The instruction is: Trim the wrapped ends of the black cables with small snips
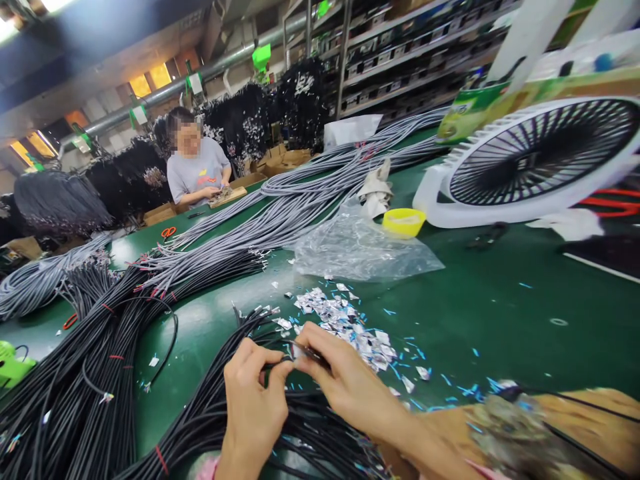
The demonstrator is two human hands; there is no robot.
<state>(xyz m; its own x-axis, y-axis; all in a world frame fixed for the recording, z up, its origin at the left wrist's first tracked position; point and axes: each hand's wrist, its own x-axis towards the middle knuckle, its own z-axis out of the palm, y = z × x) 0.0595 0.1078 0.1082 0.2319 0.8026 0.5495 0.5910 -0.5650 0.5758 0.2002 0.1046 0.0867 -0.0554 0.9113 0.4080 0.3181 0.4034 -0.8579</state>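
Note:
My left hand [255,393] pinches the end of a thin black cable between thumb and fingers, just above a bundle of black cables [200,407] on the green table. Close against it, my right hand [345,373] is closed around a thin dark tool [311,355], whose kind I cannot make out. The tool's tip meets the cable end between my fingertips. Beyond my hands lies a pile of silvery foil scraps [345,320] with small blue offcuts [465,392] strewn around it.
Grey cables [300,193] stretch across the table [500,307]. A transparent plastic bag [360,247], a yellow ring-shaped object [404,221] and a white fan [530,163] stand beyond the scraps. Orange-handled scissors [169,233] lie near a co-worker [197,163] across the table.

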